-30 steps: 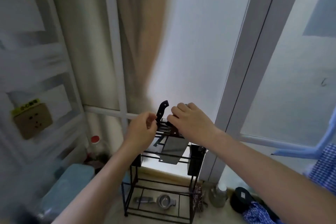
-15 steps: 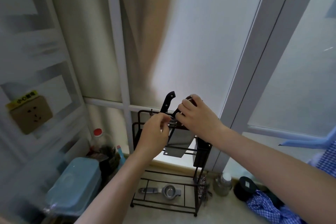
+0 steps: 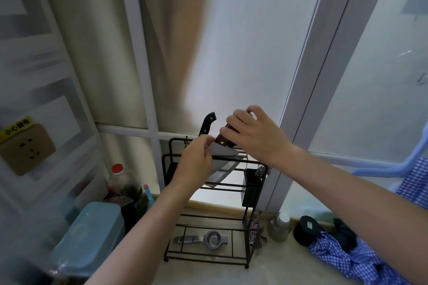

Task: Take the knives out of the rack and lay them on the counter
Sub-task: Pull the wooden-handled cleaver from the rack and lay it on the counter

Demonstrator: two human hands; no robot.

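Cleaver (image 3: pixel 223 164): stood in the top slots of the rack (image 3: pixel 208 194), broad steel blade tilted, brown handle uppermost; probably heavy, stiff, sharp-edged and slick on the flat.
Hold point: the handle, judged safest.
Right hand (image 3: pixel 257 134): grip closed round the cleaver's handle.
Left hand (image 3: pixel 196 162): grip narrow, fingertips against the blade's upper flat.
Black-handled knife (image 3: pixel 207 124): upright in the rack, behind the cleaver.
Surface (image 3: pixel 208 273): pale and smooth, bare in front of the rack.
Room: frosted panes behind the rack; blue box (image 3: pixel 90 236) to its left.
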